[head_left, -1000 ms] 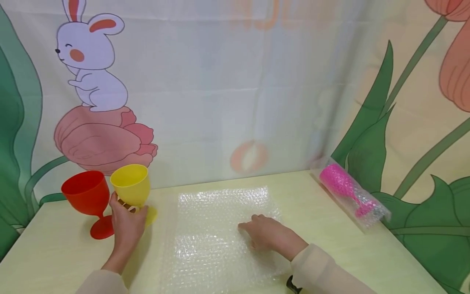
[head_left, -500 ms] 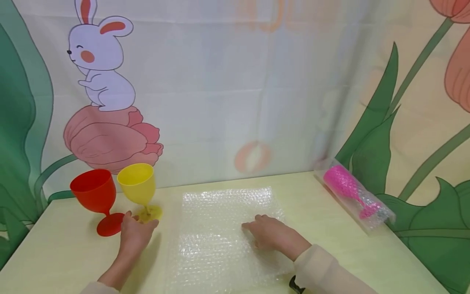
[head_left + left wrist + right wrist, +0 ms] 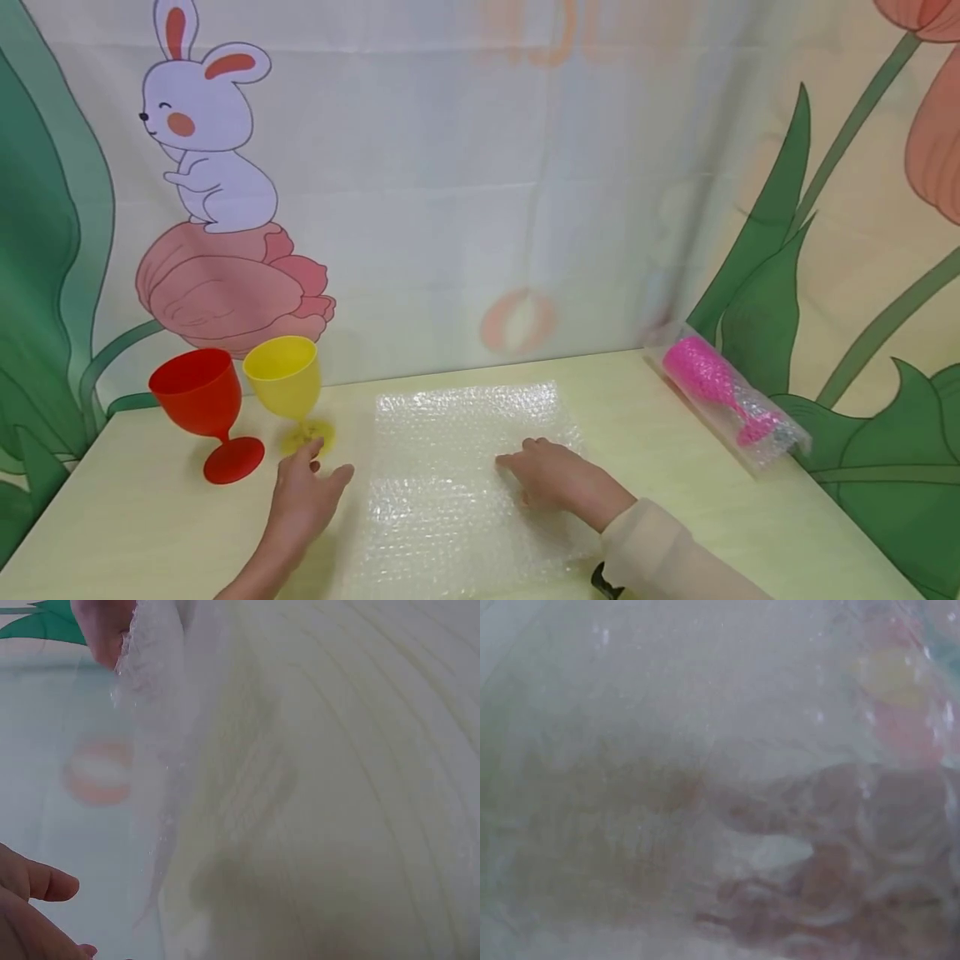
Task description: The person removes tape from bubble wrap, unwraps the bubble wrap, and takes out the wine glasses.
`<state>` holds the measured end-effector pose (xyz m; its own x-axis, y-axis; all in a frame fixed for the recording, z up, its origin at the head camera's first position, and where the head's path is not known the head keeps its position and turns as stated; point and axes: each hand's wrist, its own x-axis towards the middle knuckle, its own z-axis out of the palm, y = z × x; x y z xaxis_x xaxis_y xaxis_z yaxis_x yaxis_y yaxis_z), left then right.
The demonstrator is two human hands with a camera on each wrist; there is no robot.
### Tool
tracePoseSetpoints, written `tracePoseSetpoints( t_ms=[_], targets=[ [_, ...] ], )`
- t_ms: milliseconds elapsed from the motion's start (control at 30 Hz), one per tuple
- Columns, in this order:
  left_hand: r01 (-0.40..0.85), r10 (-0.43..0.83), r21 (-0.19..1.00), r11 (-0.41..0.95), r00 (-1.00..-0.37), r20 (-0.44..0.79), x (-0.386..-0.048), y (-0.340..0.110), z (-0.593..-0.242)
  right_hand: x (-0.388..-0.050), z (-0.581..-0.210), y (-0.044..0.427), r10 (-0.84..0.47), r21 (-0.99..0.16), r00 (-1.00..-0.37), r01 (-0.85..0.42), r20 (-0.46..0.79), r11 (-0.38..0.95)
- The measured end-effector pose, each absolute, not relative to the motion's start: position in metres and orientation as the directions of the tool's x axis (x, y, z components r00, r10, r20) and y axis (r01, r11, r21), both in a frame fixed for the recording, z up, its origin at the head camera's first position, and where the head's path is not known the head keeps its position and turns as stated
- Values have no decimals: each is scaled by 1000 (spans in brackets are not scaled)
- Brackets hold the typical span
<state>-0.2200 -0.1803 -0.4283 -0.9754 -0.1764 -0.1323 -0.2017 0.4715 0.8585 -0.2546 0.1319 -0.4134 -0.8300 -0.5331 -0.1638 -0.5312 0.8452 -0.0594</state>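
Note:
My left hand (image 3: 306, 496) is above the table near the foot of a yellow plastic goblet (image 3: 283, 379), fingers spread and holding nothing. The goblet stands upright beside a larger red goblet (image 3: 198, 396). A clear sheet of bubble wrap (image 3: 442, 500) lies spread across the middle of the table. My right hand (image 3: 553, 479) rests on its right part with the index finger extended. In the right wrist view, that hand shows blurred through the bubbles. The left wrist view has the left thumb and fingertips (image 3: 49, 885) at the lower left, apart from the wrap.
A pink goblet (image 3: 701, 371) wrapped in bubble wrap lies on its side at the table's right edge. Behind the table (image 3: 622, 400) hangs a printed cloth (image 3: 420, 208) with a rabbit and tulips. A black object (image 3: 603, 579) shows below the right cuff.
My left hand has let go of the yellow goblet, which now stands on the table, and has drawn back toward me and to the right. The right hand stays on the wrap.

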Motion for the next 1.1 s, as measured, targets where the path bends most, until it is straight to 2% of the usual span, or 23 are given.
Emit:
tracePoseSetpoints(
  t_ms=[233, 467, 833, 1100],
  targets=[
    [-13, -126, 840, 543, -990, 66, -214, -159, -428, -255, -414, 132, -534, -45, -829, -534, -165, 844],
    [198, 28, 740, 643, -971, 236, -210, -135, -435, -254, -413, 133, -538, -37, -827, -540, -165, 841],
    [256, 170, 637, 727, -966, 195, -208, -116, -447, -253, -416, 135, -539, -35, -827, -541, -158, 840],
    [272, 237, 556, 786, -962, 136, -212, -114, -450, -255, -419, 139, -540, -78, -828, -535, -152, 842]
  ],
)
